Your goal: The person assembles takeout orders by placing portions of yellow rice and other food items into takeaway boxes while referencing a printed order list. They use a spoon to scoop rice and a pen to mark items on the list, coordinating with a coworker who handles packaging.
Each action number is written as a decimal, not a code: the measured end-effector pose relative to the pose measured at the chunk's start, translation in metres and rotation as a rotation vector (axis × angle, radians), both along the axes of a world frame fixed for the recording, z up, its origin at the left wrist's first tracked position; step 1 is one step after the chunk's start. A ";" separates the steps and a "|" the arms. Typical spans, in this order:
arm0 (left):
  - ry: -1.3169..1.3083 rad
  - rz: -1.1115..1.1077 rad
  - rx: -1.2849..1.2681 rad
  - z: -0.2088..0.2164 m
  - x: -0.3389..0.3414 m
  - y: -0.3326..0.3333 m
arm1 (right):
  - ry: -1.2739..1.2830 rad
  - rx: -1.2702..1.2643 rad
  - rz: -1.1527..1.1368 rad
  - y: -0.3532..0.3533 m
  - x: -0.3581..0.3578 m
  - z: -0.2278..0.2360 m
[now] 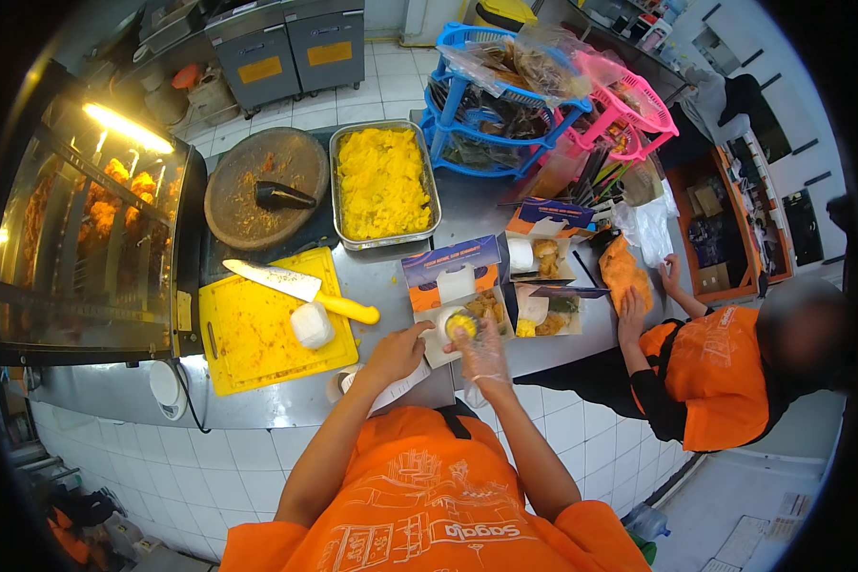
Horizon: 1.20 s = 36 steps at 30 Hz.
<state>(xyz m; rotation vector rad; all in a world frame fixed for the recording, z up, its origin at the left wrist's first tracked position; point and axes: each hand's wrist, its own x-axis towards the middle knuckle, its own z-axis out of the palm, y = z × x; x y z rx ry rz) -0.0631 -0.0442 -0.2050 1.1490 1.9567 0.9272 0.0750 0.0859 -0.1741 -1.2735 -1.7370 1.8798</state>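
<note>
So I've got both hands over the front edge of a metal worktop (377, 272) here. The right hand (486, 355), in a clear plastic glove, has its fingers wrapped round a small cup (462, 326) with yellow food in it, tilted right over the near part of an open takeaway box (451, 272). The left hand (398, 355) is bare, fingertips at the left side of that same box, just beside the cup; honestly can't tell if it's pinching the cardboard or only resting there. A strip of white paper (405, 383) sits under that wrist. There's browned food in the box, and 2 more open boxes with food stand just to the right. Over on the left, a yellow cutting board (248, 348) carries a white lump (312, 326) plus a big knife (286, 280), its yellow handle poking past the board's right edge. Behind that are a round stone mortar (238, 214) and a metal tray (391, 242) heaped with yellow food. Blue baskets (515, 170) are stacked at the back, pink baskets beside them. A co-worker (720, 377) on the right has 2 hands by an orange sheet (624, 272).
</note>
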 end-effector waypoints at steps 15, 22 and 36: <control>-0.115 0.032 0.012 -0.006 0.001 -0.010 | -0.291 0.794 0.363 -0.026 0.014 0.003; -0.127 0.035 0.088 -0.017 0.003 -0.009 | -0.333 0.987 0.433 -0.027 0.017 0.023; -0.035 0.096 0.131 0.000 0.009 -0.018 | 0.203 -0.726 -0.199 0.004 -0.003 0.050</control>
